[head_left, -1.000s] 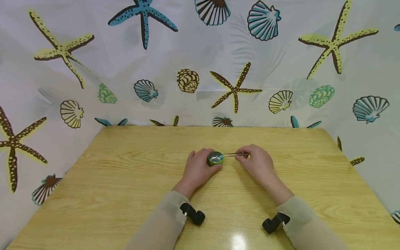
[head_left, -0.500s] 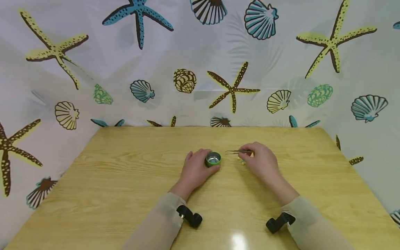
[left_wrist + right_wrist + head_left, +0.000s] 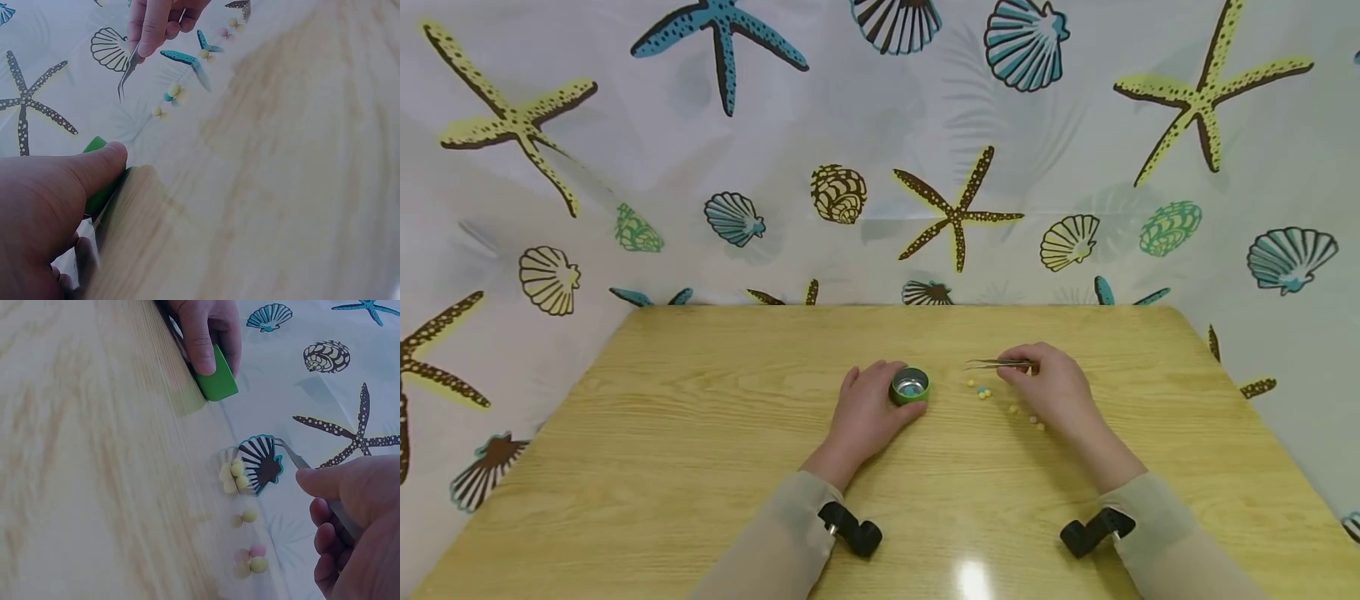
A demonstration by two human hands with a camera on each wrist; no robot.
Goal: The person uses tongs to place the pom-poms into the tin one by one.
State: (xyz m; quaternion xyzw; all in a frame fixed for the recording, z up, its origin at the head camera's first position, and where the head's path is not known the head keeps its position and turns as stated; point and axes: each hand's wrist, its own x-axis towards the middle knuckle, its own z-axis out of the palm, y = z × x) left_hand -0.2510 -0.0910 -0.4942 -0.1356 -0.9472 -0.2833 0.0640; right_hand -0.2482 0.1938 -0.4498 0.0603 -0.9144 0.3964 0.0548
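A small green tin point(image 3: 911, 387) with a shiny metal inside stands on the table, something blue at its bottom. My left hand point(image 3: 870, 417) grips its side, thumb in front and fingers behind. Curved-tip tweezers point(image 3: 1000, 364) are pinched in my right hand point(image 3: 1051, 387), held over the table to the right of the tin. Their tips point left with nothing between them, as the right wrist view shows. Several small round beads lie below the tweezers: yellow beads point(image 3: 237, 475) in a cluster with a blue bead point(image 3: 168, 97), and a pink bead point(image 3: 257, 550) nearer my right hand.
The wooden table point(image 3: 700, 433) reaches back to a white cloth point(image 3: 880, 108) printed with starfish and shells, which also hangs at both sides. A black camera mount point(image 3: 852, 531) sits on the left sleeve and another camera mount point(image 3: 1097, 532) on the right one.
The tweezers were at the tin with a blue bead at their tips; they have drawn away to the right, bare, uncovering the loose beads. My left hand keeps its grip on the tin.
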